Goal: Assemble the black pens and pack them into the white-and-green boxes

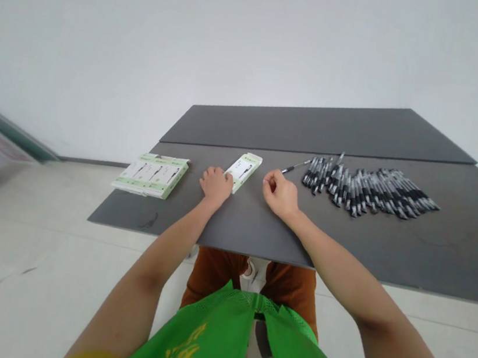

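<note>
A slim white-and-green pen box [244, 168] lies at a slant on the dark table, its far end flap standing open. My left hand [216, 185] rests at its near left side, fingers bent and the thumb against the box, gripping it. To the right of the box, my right hand [281, 195] is closed in a pinch around a clear pen with a black grip [289, 168], which points away to the upper right. Part of that pen is hidden by the fingers. Just beyond it lies a wide row of similar black-and-clear pens [367, 190].
Several more pen boxes [151, 174] lie side by side at the table's left end. The grey table [254, 228] has a raised or separate panel [316, 127] along its back, against a white wall [257, 40]. Its front edge runs close to my legs.
</note>
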### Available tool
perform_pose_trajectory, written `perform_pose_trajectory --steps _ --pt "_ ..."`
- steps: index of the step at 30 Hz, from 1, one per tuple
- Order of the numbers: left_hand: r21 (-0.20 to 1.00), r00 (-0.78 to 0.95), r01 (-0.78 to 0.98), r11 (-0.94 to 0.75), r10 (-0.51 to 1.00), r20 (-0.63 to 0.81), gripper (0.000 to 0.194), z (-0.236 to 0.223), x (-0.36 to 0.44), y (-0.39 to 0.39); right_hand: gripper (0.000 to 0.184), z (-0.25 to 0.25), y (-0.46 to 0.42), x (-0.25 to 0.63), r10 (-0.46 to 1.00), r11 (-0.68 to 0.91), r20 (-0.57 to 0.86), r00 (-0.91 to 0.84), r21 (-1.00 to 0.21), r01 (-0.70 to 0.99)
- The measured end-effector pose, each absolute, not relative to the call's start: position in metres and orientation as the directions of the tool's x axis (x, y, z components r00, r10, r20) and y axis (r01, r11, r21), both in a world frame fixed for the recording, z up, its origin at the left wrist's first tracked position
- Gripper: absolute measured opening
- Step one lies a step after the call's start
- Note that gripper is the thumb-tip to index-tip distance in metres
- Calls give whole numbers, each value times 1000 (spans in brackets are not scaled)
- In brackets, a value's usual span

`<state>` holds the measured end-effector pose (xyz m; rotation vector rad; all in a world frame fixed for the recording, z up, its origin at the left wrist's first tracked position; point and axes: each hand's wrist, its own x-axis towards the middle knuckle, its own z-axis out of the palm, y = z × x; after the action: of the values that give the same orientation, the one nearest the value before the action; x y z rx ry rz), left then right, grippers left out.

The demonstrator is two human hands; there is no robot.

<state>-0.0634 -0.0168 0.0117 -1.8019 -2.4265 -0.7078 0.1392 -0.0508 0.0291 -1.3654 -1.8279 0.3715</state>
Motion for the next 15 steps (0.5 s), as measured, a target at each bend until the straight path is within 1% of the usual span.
perform_pose_trajectory --steps 3,4,6,8,10,11,13,14,15 --pt "322 -313 919 227 918 244 32 22 -74 -9 13 31 -50 142 901 361 429 -66 -654 665" --pt "321 -326 917 237 908 261 34 27 -74 -8 13 31 -49 143 901 357 430 -62 -653 668" --pt "323 -321 924 204 874 366 39 40 -65 -9 13 30 -49 144 901 355 428 -65 -644 677" --pt "323 -240 943 82 840 486 43 54 -45 -10 13 29 -48 144 901 357 427 -74 -634 686" --pt "324 -120 943 -70 839 530 36 63 -17 -4 13 28 -47 145 899 357 431 -74 -625 695" --pt "331 -50 933 -143 858 511 28 65 -2 2 13 27 -46 146 898 353 435 -67 -622 699" --pt "395 107 875 -279 908 404 15 62 27 20 13 26 -42 149 896 338 443 -35 -626 702" --pt "450 139 841 -299 925 355 13 58 39 30 13 25 -40 151 895 325 446 -11 -636 700" --pt "491 153 813 -313 928 339 12 52 49 39 12 25 -38 154 893 311 449 19 -648 695"
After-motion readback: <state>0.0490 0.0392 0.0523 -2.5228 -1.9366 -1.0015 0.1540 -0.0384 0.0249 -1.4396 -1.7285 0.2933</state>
